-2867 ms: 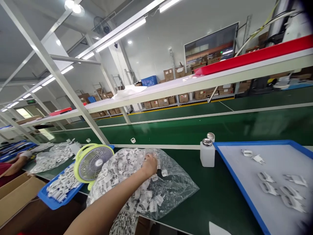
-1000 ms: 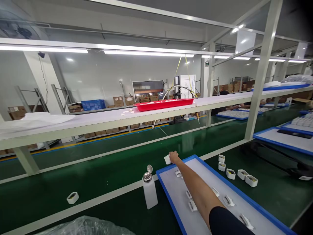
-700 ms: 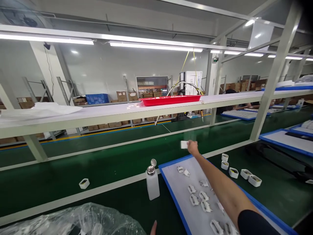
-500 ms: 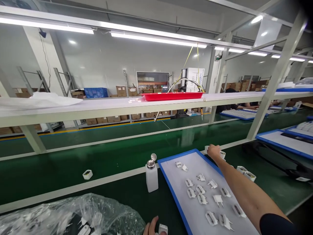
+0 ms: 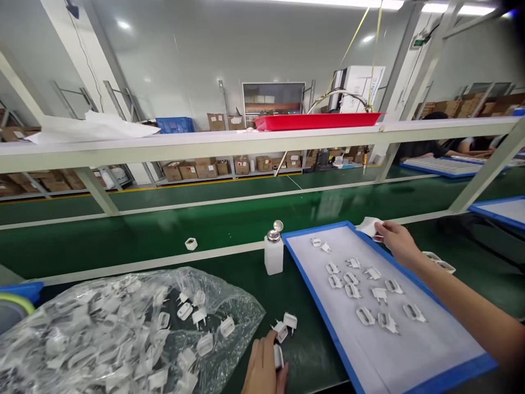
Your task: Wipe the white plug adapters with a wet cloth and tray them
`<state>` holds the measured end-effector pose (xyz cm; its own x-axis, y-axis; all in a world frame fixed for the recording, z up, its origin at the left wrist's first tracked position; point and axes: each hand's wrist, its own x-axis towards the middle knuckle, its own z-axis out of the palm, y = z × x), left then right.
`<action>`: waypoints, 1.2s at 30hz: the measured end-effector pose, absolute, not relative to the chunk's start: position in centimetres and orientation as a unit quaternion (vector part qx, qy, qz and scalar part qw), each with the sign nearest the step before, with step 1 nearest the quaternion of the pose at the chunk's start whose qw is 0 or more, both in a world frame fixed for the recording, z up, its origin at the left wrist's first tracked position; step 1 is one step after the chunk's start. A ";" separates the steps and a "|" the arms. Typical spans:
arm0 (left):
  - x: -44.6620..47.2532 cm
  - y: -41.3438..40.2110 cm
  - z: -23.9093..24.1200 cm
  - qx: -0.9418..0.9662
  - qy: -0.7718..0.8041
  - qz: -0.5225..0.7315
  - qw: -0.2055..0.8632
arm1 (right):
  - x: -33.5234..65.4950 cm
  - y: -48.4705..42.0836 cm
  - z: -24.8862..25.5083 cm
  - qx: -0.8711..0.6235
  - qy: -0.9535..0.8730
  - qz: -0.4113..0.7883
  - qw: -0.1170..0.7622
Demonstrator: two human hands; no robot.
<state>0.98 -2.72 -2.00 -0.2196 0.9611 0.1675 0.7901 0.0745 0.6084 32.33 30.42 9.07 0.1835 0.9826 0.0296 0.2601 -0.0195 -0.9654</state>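
Observation:
My right hand (image 5: 397, 242) reaches over the far right corner of a blue-rimmed tray (image 5: 327, 317) and pinches a small white part (image 5: 369, 225), blurred by motion. Several white plug pieces (image 5: 353, 276) lie scattered on the tray's white surface. At the bottom edge, my left hand (image 5: 262, 368) is curled around a white plug piece (image 5: 278, 355), with two more loose plug pieces (image 5: 285, 325) just beyond its fingertips. A clear plastic bag (image 5: 123, 334) full of the same pieces lies open to its left.
A white dispenser bottle (image 5: 273, 254) stands at the tray's far left corner. A small white casing (image 5: 191, 243) sits on the green conveyor, others (image 5: 438, 261) right of the tray. A shelf above carries a red tray (image 5: 315, 120). A person (image 5: 435, 145) works across the line.
My view has dropped toward the bench. My right hand carried the white part from the conveyor to the tray's far right corner. My left hand came out of the bag holding plug pieces.

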 end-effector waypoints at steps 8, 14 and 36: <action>-2.9 -3.3 3.8 0.664 0.619 0.287 0.306 | 26.6 8.4 6.4 -0.530 -0.383 0.626 0.426; -1.4 -4.5 1.9 0.597 0.677 0.337 0.269 | 21.7 0.9 2.8 -0.459 -0.386 0.703 0.382; -2.1 -4.4 -1.2 0.643 0.640 0.365 0.207 | 15.9 -1.7 -3.2 -0.378 -0.779 0.253 0.432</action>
